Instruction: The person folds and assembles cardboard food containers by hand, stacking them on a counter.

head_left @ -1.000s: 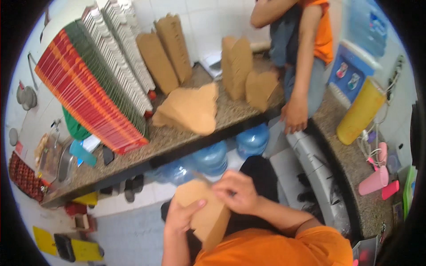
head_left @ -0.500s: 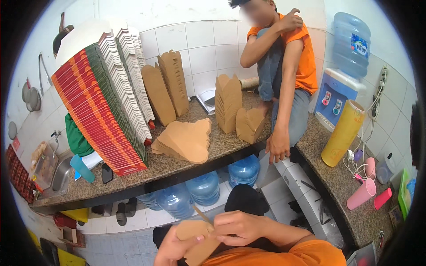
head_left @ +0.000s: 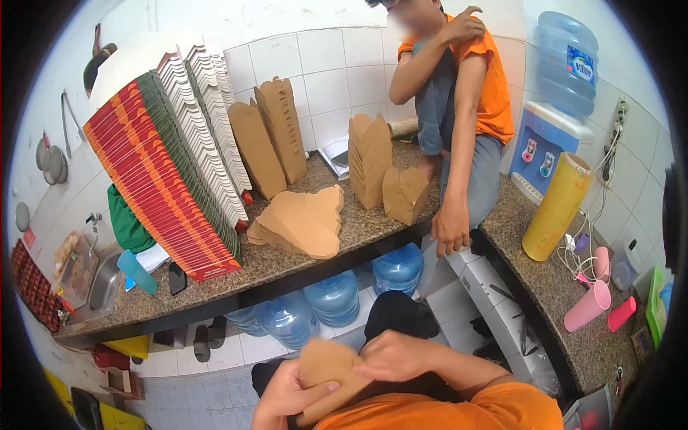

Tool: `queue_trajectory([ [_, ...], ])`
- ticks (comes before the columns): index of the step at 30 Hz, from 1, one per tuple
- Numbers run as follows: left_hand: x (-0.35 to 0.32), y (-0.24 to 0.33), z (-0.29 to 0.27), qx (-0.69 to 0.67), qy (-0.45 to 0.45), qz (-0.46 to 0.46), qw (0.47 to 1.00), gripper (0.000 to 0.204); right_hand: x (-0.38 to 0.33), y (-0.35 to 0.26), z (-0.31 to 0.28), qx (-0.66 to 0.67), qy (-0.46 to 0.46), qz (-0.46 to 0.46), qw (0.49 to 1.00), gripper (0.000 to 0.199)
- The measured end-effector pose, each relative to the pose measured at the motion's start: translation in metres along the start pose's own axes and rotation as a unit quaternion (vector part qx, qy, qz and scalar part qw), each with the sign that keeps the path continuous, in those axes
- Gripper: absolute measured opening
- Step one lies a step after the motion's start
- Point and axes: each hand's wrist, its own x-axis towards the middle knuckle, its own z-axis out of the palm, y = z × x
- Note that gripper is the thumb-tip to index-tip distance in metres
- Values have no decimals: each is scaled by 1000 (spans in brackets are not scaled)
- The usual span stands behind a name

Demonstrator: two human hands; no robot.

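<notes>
Low in front of my body I hold a brown cardboard food box (head_left: 326,363), partly folded. My left hand (head_left: 289,393) grips its left side, with the thumb lying across the front. On its right edge, the fingers of my right hand (head_left: 393,357) are closed and pinching the card. On the counter ahead lies a stack of flat brown box blanks (head_left: 297,221). Behind and to the right of it stand nested folded brown boxes (head_left: 370,163) and a shorter folded box (head_left: 405,195).
A tall stack of red and green printed boxes (head_left: 165,186) leans at the left of the granite counter (head_left: 208,288). Another person (head_left: 466,93) sits on the counter. Blue water jugs (head_left: 287,319) stand below. At right are a yellow roll (head_left: 557,208) and a pink cup (head_left: 586,307).
The flap that stood up edge-on between my hands no longer sticks out, and the box now shows a broader face. My right hand has shifted slightly right and up.
</notes>
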Motion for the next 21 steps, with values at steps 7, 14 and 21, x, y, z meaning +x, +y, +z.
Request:
queue_trajectory([
  [7, -3, -25, -11, -19, 147, 76, 986, 41, 5, 24, -1, -202, 224, 175, 937, 20],
  [14, 12, -43, 7, 93, 179, 194, 960, 43, 23, 26, 57, -178, 223, 101, 953, 44],
  [21, 11, -37, 8, 3, 257, 158, 953, 29, 25, 23, 55, -42, 270, 22, 962, 19],
])
